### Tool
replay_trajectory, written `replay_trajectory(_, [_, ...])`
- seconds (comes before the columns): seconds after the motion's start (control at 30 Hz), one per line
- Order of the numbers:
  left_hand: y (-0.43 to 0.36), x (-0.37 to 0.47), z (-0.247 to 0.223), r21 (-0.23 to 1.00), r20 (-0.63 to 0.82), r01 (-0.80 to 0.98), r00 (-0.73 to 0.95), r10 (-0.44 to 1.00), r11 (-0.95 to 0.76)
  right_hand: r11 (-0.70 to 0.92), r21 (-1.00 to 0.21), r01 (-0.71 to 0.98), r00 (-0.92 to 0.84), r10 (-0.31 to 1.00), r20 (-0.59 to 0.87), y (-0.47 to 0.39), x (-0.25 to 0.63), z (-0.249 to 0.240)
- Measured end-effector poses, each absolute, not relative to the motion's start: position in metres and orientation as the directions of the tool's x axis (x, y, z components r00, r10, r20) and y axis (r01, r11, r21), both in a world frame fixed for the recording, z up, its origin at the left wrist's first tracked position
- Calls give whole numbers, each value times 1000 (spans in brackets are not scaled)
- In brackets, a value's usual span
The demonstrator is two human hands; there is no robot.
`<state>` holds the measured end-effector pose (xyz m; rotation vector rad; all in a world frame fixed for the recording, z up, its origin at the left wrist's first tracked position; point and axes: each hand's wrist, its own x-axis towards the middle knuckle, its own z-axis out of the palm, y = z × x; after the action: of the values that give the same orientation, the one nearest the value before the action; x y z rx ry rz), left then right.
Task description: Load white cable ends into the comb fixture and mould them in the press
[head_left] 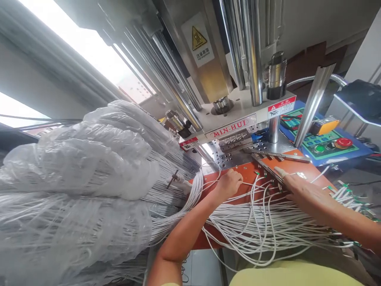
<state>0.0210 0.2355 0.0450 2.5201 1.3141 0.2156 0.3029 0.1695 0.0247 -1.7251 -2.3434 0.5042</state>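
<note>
White cables [268, 226] cover the orange worktable [297, 167] under a press [232, 119]; left hand [229, 183] pinches 1 cable, right hand [297, 188] lies flat, open.

Thin white wires [262, 222] lie in a loose looping bundle across the orange work plate [300, 169], running under both hands. One strand is pinched in the closed left hand [229, 184]. Wire ends sit just beyond the flat right hand's [300, 188] fingertips, at the metal fixture strip [268, 169] (tips too small to tell apart).
</note>
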Motion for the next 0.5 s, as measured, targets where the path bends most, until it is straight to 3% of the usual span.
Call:
replay_trajectory(0.17, [248,48,66,454,181,671,575,798,-586,286,-438,853,-320,947,-5,171,299,29])
replay_trajectory(0.37, [280,88,53,455,129,482,796,591,-749,215,-386,897,-248,968,-35,166,290,35])
replay_trajectory(0.5, [285,78,56,467,153,546,724,672,-695,210,-363,908,-238,971,-36,164,291,34])
